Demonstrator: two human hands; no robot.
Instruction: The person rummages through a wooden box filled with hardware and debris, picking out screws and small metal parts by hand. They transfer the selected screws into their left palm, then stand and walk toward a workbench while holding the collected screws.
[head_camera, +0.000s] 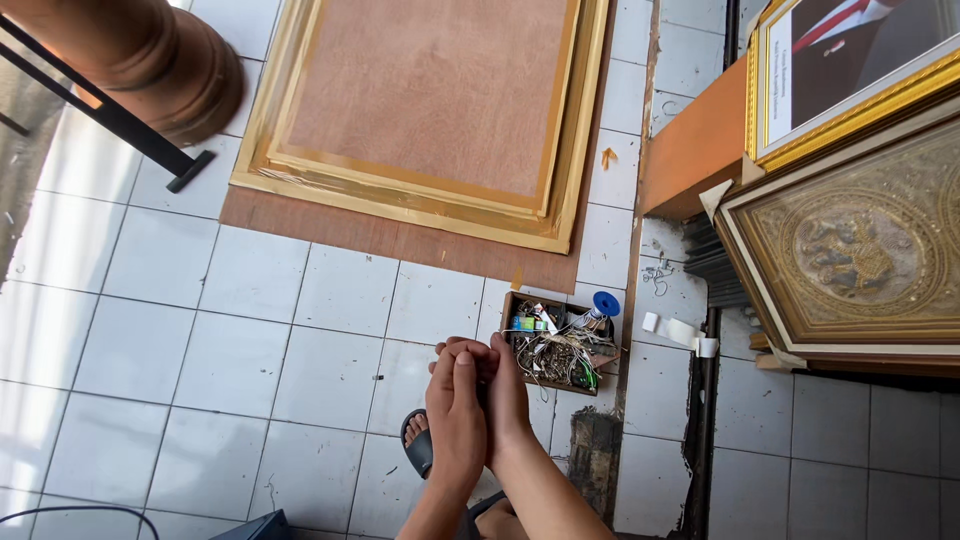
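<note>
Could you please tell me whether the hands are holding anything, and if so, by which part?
It cannot be told: the left hand and right hand are pressed together, fingers closed, hiding whatever may lie between them.

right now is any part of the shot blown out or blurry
Head view: sunlight washes out the white tiled floor at far left; the gold-edged wooden frame and both clasped hands, left hand and right hand, look sharp; the small cluttered box stays readable.

Below you, glossy white tiles (200, 330) with dark grout. The frame (420, 215) shows matt brown board edged in gilt, slightly shiny moulding. Your box (560, 345) looks like cardboard, holding thin metal wire. The pillar (150, 60) is smooth, reddish-brown, faintly glossy.
</note>
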